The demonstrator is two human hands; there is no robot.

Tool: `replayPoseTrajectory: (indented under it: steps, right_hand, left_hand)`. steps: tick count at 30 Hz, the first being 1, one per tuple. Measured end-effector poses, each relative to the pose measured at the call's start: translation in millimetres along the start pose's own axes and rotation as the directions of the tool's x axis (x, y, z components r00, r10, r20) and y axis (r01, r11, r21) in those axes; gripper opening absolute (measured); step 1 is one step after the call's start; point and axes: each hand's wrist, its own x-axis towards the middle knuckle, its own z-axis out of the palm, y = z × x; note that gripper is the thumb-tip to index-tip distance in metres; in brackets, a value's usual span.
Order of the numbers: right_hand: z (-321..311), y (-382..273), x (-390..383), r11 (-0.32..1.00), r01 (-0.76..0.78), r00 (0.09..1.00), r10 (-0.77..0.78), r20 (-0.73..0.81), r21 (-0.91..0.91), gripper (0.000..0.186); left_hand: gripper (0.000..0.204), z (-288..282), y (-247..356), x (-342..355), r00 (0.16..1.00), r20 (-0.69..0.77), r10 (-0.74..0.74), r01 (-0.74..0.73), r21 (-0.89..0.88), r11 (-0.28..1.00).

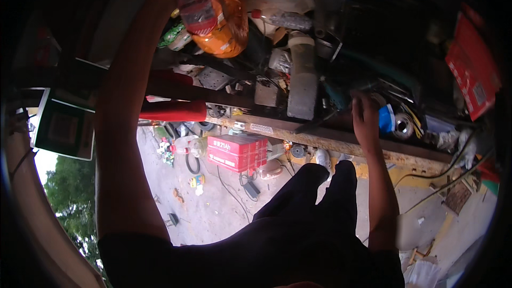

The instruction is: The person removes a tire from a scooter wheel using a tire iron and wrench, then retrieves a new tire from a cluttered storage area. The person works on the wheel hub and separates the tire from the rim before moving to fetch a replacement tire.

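Note:
My left forearm (125, 90) stretches up past the left side of the bench, and its hand lies beyond the top of the picture. Near its upper end is an orange, shiny plastic-wrapped bundle (229, 42). My right hand (365, 120) is over the front part of the cluttered bench, fingers stretched forward and apart, with no object visible in them. Just right of it are a blue-and-white piece (386, 119) and a round metal-rimmed roll (404, 125). To its left stands a dusty grey cylindrical container (302, 80). Shadow hides what lies beyond the fingertips.
A clear bottle with a red cap (285, 20) lies farther back. The bench's rusty front edge (320, 138) crosses below my right hand. Red boxes (237, 152) and cables (232, 192) are on the floor. A red printed carton (473, 66) stands at the right.

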Motion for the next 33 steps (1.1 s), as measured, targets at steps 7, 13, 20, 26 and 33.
replayPoseTrajectory:
  steps: [7,13,20,26,33]
  right_hand:
    - [-75,22,-171,0.984,-0.168,0.975,0.158,0.155,0.057,0.019]
    - [-97,46,-294,0.887,-0.401,0.902,0.426,0.069,-0.231,0.015]
    - [-67,66,-344,0.880,-0.299,0.898,0.390,0.203,-0.368,0.016]
    - [-36,56,-275,0.930,-0.100,0.926,0.217,0.309,-0.354,0.017]
    - [55,32,-64,0.914,0.213,0.922,-0.071,0.381,-0.345,0.017]
  left_hand:
    - [0.067,78,-11,-104,0.925,-0.381,-0.010,0.185,0.425,0.886]
    - [0.063,26,-40,-213,0.982,-0.097,0.161,-0.139,0.199,0.970]
    - [0.066,-13,-94,-387,0.961,-0.273,0.032,-0.051,-0.062,0.997]
    - [0.102,6,-181,-512,0.952,-0.270,-0.146,0.174,0.083,0.981]
    - [0.077,102,-200,-601,0.770,-0.505,-0.390,0.282,-0.279,0.918]
